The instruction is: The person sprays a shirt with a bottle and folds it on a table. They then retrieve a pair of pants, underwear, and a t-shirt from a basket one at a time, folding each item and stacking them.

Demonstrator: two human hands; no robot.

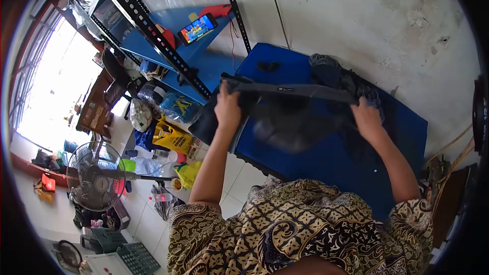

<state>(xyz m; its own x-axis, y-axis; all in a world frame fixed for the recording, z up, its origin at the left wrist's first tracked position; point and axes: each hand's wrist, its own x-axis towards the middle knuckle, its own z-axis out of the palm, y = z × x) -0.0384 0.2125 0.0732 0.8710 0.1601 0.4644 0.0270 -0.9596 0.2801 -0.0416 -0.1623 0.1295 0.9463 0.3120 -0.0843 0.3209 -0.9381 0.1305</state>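
A dark garment (310,90) is stretched sideways between my two hands, over a blue-topped table (326,165). Its straight grey upper band carries a small light label near the middle, and the cloth below hangs smeared by motion. My left hand (227,108) grips the band toward its left end, fingers closed. At the opposite end, my right hand (368,119) is closed on the same band. Behind the garment, a crumpled pile of dark clothes (328,69) lies along the table's back edge. A small black item (268,66) rests near the table's far left corner.
On a blue shelf (137,44) at the left, a phone (197,28) with a lit screen leans upright. A standing fan (97,175) and a yellow bag (172,135) are on the left side. A stained wall (356,15) rises behind the table.
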